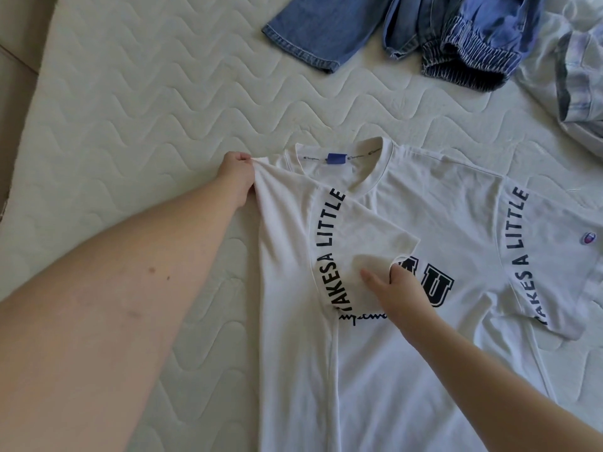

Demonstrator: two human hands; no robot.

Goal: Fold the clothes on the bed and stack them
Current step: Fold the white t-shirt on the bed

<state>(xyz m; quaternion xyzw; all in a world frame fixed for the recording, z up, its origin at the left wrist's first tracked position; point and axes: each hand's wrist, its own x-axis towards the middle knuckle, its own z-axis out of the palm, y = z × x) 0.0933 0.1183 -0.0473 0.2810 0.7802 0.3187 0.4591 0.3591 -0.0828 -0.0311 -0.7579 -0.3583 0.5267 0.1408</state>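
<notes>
A: White T-shirt (408, 370): where does it lie?

B: Flat on the bed (130, 93), face up, collar at the far end, hem running off the near edge of view. Black arched lettering on both sleeves, block letters across the chest.

A: Sleeves?

B: The left sleeve (359, 236) is folded inward over the chest. The right sleeve (554, 256) lies spread out to the right.

A: Hands?

B: Left hand (236, 172) pinches the shirt's left shoulder at the fold, fingers curled round a tuft of cloth. Right hand (396, 288) pinches the hem of the folded sleeve at mid-chest, thumb over the cloth, partly covering the letters.

A: Anything else on the bed?

B: Blue jeans (326, 34) at the far side, one leg pointing left-near. Just right of them a darker denim piece with a gathered elastic band (466, 53). At the far right edge a pale, washed-out garment (574, 70), crumpled. All three lie well apart from the shirt.
</notes>
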